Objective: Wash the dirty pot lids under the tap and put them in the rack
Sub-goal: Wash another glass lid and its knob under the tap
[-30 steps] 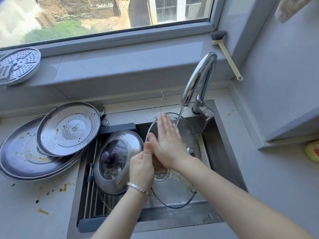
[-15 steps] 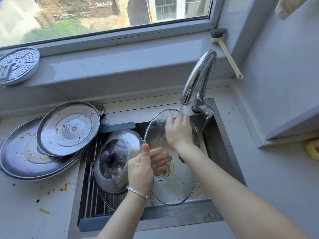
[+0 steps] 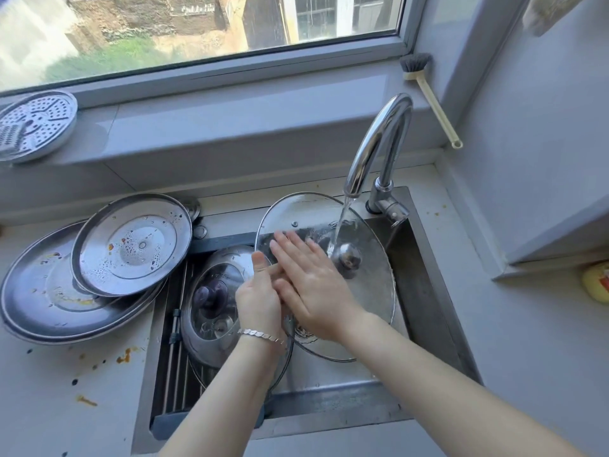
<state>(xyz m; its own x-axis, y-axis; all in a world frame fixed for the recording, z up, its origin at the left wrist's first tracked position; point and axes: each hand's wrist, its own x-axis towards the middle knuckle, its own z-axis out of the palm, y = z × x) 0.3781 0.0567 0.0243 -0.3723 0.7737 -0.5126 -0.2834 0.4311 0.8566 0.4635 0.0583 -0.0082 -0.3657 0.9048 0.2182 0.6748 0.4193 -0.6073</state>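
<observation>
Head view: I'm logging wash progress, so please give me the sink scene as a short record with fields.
lid in wash: glass lid, tilted over the sink, under the stream
tap: running
left hand: grips the glass lid's left edge
right hand: flat on the lid's face, fingers straight
rack: holds one steel-rimmed lid, knob up
waiting: small steel lid on large steel lid, both stained, on the counter left of the sink
sill: brush, perforated plate

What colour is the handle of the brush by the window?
Pale cream handle on the long-handled dish brush; head view.
</observation>
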